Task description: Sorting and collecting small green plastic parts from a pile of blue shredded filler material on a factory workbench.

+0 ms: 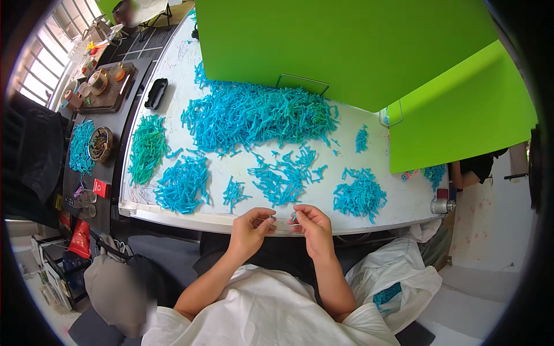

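Note:
My left hand (249,232) and my right hand (314,226) are raised side by side over the table's front edge, a small gap between them. Thumb and fingers of the left are pinched on something tiny and pale, too small to name. In the right hand's pinch sits a small teal plastic piece (294,217), mostly covered by the fingers. Just beyond the hands lies a loose spread of small branching blue plastic pieces (283,180). A smaller cluster of such pieces (234,193) lies to its left, and a rounder pile (360,195) to its right.
Across the white table (323,205) a large blue-green heap (259,115) lies before an upright green panel (346,52). More piles (183,183) are at left, with a black tray (156,93). A second green panel (456,115) stands right. A white sack (398,271) holds blue pieces.

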A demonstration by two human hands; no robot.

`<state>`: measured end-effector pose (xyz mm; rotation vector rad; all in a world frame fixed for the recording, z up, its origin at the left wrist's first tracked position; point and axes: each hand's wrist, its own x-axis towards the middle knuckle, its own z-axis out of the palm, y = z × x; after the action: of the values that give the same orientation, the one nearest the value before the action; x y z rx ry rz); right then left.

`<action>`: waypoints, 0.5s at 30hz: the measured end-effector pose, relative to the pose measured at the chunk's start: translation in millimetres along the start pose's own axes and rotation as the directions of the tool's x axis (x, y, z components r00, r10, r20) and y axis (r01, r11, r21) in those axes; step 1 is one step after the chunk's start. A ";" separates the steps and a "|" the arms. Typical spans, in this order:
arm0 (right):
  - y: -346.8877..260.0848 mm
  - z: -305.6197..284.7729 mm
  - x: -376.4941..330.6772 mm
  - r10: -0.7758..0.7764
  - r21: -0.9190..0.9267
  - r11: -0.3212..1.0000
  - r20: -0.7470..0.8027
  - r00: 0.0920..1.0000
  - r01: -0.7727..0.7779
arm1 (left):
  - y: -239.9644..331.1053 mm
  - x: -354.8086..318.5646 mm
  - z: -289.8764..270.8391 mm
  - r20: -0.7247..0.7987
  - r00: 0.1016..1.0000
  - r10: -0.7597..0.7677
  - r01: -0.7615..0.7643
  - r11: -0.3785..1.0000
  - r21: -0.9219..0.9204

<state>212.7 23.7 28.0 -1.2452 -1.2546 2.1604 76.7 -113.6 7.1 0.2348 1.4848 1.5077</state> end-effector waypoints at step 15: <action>-19.1 -20.0 12.9 0.063 0.181 0.982 -0.042 0.997 -0.054 | 7.8 20.0 -3.7 0.019 0.830 0.557 -0.342 0.482 0.806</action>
<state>219.7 53.0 32.7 -1.2638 -0.9905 2.2158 60.1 -100.0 3.4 1.0955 2.3889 1.1668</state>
